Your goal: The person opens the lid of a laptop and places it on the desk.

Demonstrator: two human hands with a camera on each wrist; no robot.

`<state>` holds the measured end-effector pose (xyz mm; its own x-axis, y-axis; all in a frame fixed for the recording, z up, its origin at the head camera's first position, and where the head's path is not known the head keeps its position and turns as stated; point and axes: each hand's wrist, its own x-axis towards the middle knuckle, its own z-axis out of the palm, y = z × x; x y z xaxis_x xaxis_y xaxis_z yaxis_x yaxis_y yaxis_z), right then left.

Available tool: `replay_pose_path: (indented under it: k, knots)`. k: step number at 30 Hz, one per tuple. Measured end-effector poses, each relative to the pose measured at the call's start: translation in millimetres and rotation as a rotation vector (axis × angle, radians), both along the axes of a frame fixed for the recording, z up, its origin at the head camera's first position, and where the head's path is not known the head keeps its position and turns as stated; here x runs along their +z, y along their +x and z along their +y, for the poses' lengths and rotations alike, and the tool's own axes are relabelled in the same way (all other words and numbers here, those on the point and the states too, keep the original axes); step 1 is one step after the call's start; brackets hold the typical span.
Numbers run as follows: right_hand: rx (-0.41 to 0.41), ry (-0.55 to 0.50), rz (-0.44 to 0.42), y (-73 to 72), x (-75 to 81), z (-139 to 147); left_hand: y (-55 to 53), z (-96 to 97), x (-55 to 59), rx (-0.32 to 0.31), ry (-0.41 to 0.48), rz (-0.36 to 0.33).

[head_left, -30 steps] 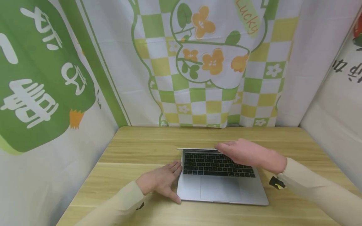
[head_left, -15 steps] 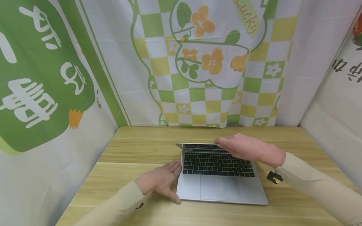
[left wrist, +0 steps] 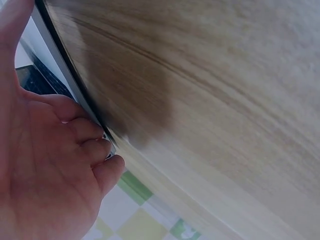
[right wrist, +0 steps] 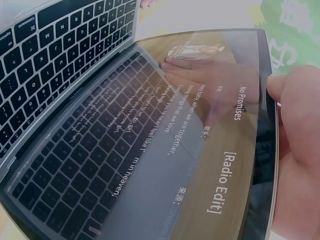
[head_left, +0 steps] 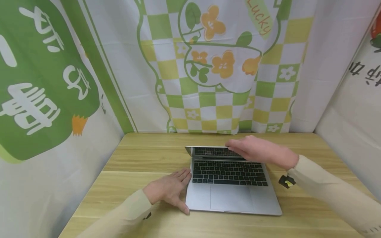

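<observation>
A silver laptop (head_left: 200, 198) with a black keyboard (head_left: 229, 172) lies on the wooden table, its lid tilted back. My right hand (head_left: 263, 152) holds the lid's top edge; the right wrist view shows the thumb on the front bezel and the other fingers partly hidden behind. Lines of white lyrics show on the glossy screen (right wrist: 150, 130), along with reflections of the keyboard and a hand. My left hand (head_left: 171, 190) rests against the laptop's left side, thumb spread toward the front corner. In the left wrist view its fingertips (left wrist: 111, 170) sit right at the laptop's edge.
The light wood table (head_left: 134, 185) extends around the laptop. Behind it hangs a green and yellow checked curtain (head_left: 208, 99), with printed cloth (head_left: 47, 76) on the left and more white cloth (head_left: 354, 109) on the right.
My right hand has risen and moved back, swinging the laptop lid further up so more of the screen shows. The left hand has stayed at the laptop's left side.
</observation>
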<state>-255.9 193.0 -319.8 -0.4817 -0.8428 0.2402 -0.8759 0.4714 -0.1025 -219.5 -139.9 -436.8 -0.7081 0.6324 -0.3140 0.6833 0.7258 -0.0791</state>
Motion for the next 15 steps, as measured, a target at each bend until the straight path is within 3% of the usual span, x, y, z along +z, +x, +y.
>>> replay_pose_path:
  k: [9, 15]
  knots:
    - [-0.037, 0.005, -0.038, -8.8, 7.1, 0, 0.9, 1.7, 4.7, 0.004, -0.009, -0.016]
    - [-0.132, 0.030, -0.099, -13.6, 11.4, 0, 1.2, 3.0, 5.6, 0.013, -0.012, -0.028]
